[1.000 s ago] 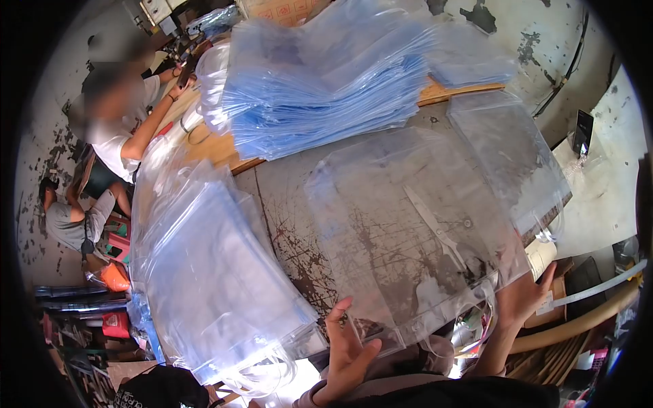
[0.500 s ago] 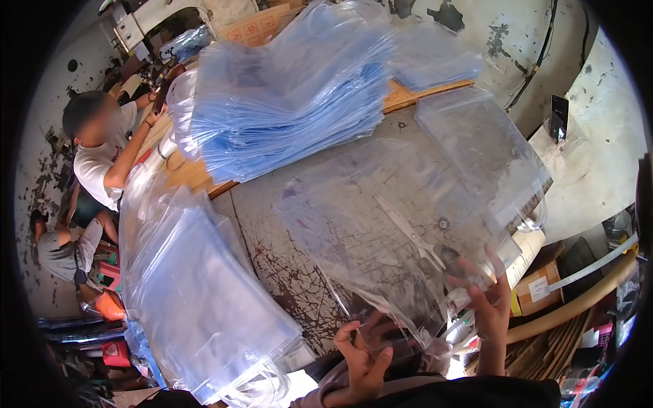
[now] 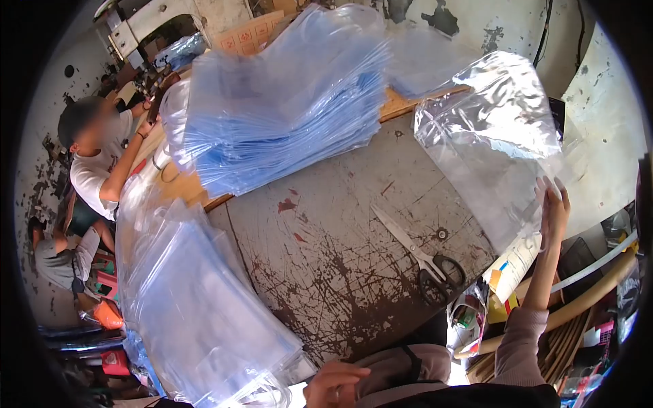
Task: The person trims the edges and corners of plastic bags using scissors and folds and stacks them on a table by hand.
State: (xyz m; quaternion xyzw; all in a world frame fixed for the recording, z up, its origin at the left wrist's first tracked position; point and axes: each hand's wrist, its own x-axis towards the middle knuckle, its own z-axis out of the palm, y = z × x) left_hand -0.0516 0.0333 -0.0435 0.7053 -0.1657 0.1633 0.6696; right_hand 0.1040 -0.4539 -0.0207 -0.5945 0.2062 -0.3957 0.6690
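At the table's right edge, my right hand [image 3: 554, 207] is closed on the side of a clear plastic bag [image 3: 486, 183]. The bag's far part bulges up, shiny and creased. My left hand [image 3: 333, 384] is low at the bottom edge, near my body, with its fingers loosely bent and partly out of frame; I see nothing in it. Scissors with black handles [image 3: 422, 255] lie on the scratched table [image 3: 306, 251], between the two hands and apart from both.
A tall stack of bluish clear plastic bags [image 3: 286, 122] stands at the back. Another pile of clear bags [image 3: 211, 306] lies at the left. A person [image 3: 102, 156] sits at the far left by a sewing machine [image 3: 146, 27]. Cardboard and tubes [image 3: 578, 299] are at the lower right.
The clear bag that lay over the scissors has moved to the right with my right hand, uncovering scissors and tabletop. My left hand has let go and drawn back toward my body.
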